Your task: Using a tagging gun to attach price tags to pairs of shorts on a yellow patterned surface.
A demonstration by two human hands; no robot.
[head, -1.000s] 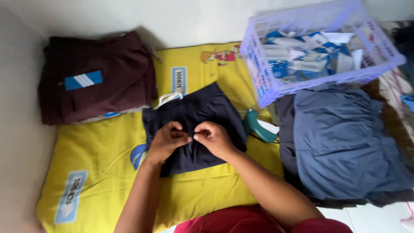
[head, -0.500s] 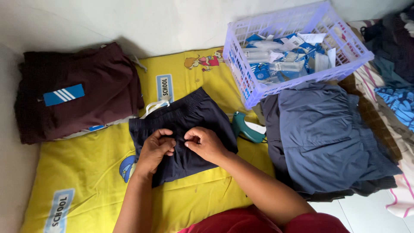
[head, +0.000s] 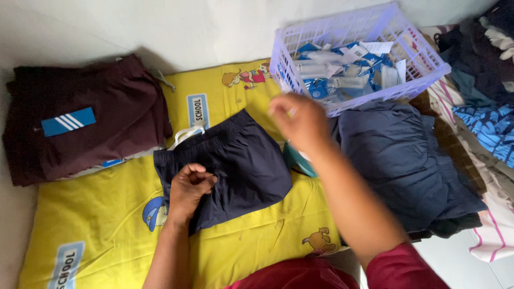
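Right hand [head: 300,122] lifted toward basket [head: 417,51], shorts [head: 235,166]

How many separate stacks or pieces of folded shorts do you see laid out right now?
3: maroon stack at left, navy shorts under the left hand, blue-grey stack below the basket. More may hide in the right-hand pile.

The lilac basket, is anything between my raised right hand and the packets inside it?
Nothing visible is. The right hand hangs in the air just in front of the lilac basket, whose top is open, with the blue and white packets lying uncovered inside. The left hand rests on the dark shorts.
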